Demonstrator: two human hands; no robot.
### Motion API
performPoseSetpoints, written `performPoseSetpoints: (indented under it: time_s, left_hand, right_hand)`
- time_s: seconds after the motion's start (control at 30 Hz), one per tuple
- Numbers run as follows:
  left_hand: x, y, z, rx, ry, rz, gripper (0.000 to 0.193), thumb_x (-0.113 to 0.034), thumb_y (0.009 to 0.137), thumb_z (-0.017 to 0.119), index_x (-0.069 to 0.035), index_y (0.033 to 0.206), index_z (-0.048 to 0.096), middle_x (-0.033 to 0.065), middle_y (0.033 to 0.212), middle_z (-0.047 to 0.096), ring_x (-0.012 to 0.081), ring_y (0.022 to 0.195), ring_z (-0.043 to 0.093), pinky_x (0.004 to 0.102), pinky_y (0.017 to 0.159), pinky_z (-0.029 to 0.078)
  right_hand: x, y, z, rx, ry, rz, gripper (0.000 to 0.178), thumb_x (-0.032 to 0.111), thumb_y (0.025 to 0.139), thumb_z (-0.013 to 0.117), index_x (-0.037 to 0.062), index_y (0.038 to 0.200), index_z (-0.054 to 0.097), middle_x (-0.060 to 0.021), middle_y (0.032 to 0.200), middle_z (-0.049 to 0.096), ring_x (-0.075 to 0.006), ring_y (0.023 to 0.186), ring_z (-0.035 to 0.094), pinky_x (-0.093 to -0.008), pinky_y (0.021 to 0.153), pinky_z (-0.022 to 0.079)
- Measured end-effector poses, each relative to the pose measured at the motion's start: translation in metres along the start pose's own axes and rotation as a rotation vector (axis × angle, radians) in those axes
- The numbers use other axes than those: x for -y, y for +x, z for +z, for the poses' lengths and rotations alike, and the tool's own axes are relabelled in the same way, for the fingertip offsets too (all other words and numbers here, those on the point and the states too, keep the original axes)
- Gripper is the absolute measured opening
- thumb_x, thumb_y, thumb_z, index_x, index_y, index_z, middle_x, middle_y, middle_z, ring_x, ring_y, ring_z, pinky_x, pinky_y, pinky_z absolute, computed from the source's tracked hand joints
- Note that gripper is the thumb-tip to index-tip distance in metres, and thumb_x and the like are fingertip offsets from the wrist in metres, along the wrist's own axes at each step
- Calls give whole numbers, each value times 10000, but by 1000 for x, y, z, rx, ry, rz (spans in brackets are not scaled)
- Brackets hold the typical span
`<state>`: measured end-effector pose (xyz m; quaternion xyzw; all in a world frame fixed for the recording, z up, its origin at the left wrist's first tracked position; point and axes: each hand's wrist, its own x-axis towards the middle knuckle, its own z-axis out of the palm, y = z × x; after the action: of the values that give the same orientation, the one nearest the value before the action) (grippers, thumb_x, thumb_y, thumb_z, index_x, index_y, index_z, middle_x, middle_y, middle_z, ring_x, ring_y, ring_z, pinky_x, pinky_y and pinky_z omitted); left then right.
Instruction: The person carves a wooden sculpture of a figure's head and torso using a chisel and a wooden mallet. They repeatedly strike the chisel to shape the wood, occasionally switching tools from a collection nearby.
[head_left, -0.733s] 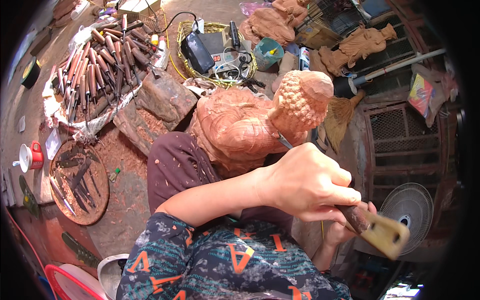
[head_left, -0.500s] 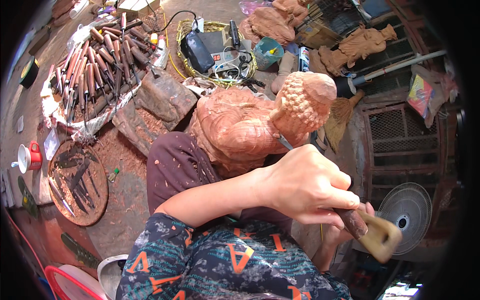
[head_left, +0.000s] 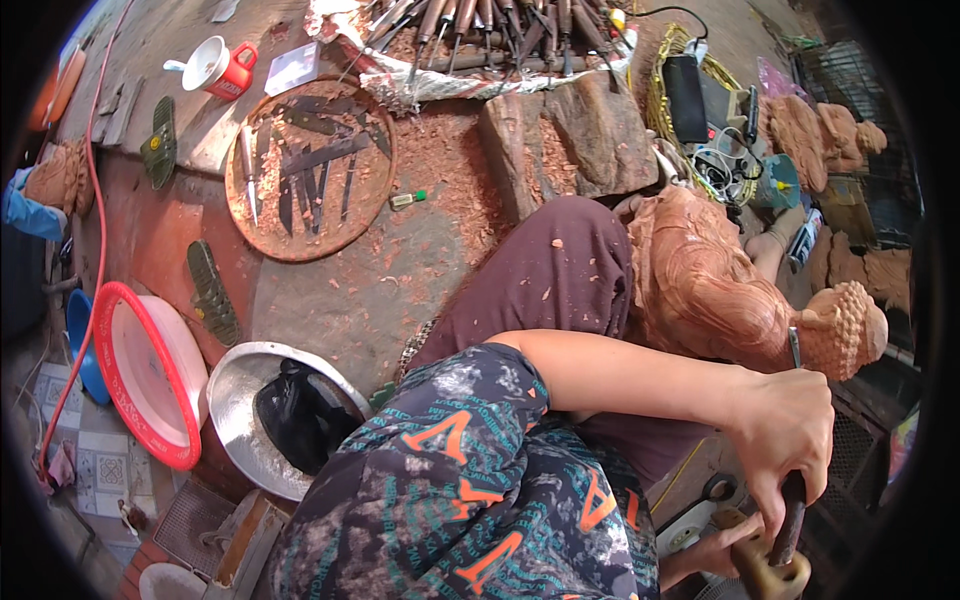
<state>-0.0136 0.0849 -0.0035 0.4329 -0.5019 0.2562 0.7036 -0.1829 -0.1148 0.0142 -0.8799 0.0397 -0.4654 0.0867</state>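
Observation:
A reddish wooden statue (head_left: 700, 280) with a knobbly carved head leans at the right, beside my knee. My left hand (head_left: 785, 430) is closed round a chisel (head_left: 790, 520); its metal blade comes out above the fist, with the tip at the statue's neck. The chisel's brown handle points down toward the lower right. There my right hand (head_left: 715, 552) grips a yellowish wooden mallet (head_left: 765, 575) with a worn hollow, close to the handle's butt. I cannot tell whether mallet and handle touch. The right fingers are partly hidden.
A round wooden board (head_left: 375, 215) holds several blades and a knife. Many chisels lie on a white cloth (head_left: 440, 88) at the top. Carved wooden blocks (head_left: 600, 135), a red mug (head_left: 233, 72), a red-rimmed basin (head_left: 150, 380), a metal bowl (head_left: 235, 400) and green slippers (head_left: 212, 295) stand around.
The view has swung left, so the statue and my hands now sit farther right and the basin and bowl show more. Both hands keep hold of chisel and mallet.

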Motion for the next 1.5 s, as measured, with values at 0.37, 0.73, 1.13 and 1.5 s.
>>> performPoseSetpoints:
  time_s: [0.37, 0.73, 1.13, 1.5]
  left_hand:
    - [-38, 2, 24, -29, 292, 9, 343, -445, 621, 674, -164, 814, 636, 47, 531, 537, 249, 476, 591, 366, 386, 383]
    - [-45, -5, 19, -33, 285, 274, 143, -221, 743, 594, -110, 815, 540, -41, 666, 442, 84, 572, 501, 213, 486, 373]
    - [-28, -10, 15, 12, 257, 267, 224, -315, 730, 633, -123, 835, 587, -39, 672, 469, 94, 542, 486, 242, 447, 361]
    - [-24, -7, 13, -45, 202, 246, 276, -342, 693, 665, -142, 874, 606, -33, 669, 454, 105, 514, 471, 251, 428, 356]
  right_hand:
    - [5, 5, -16, 99, 23, 38, 280, 143, 883, 587, -8, 1110, 522, -85, 943, 560, -170, 798, 568, -302, 729, 482]
    - [31, -7, -21, 211, 435, 844, 235, 172, 902, 548, -3, 1058, 531, -55, 848, 543, -140, 730, 549, -279, 692, 468]
    - [36, -11, -42, 246, 428, 17, 512, 305, 838, 628, 11, 1171, 373, -146, 1024, 494, -220, 885, 515, -341, 787, 434]
    - [42, -13, -38, 224, 318, -115, 533, 388, 828, 652, 11, 1116, 409, -117, 911, 526, -206, 817, 515, -351, 750, 429]
